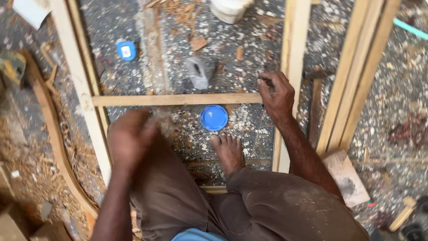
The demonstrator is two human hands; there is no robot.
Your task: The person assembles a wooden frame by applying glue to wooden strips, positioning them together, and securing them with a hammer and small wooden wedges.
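Note:
A pale wooden frame (76, 67) lies on the dusty floor, with a horizontal crossbar (176, 99) meeting an upright rail (292, 53). My right hand (276, 94) rests at that joint, fingers pinched together on something too small to make out. My left hand (129, 136) is blurred in motion above my left knee; I cannot tell what, if anything, it holds. A round blue lid (214, 117) lies inside the frame just below the crossbar. My bare foot (228, 152) stands near it.
A blue tape measure (126, 50) and a grey crumpled object (198, 71) lie beyond the crossbar. More wooden rails (356, 76) run at the right. A curved wood strip (53, 134) lies left. A white container (229, 10) sits at the top. Sawdust covers the floor.

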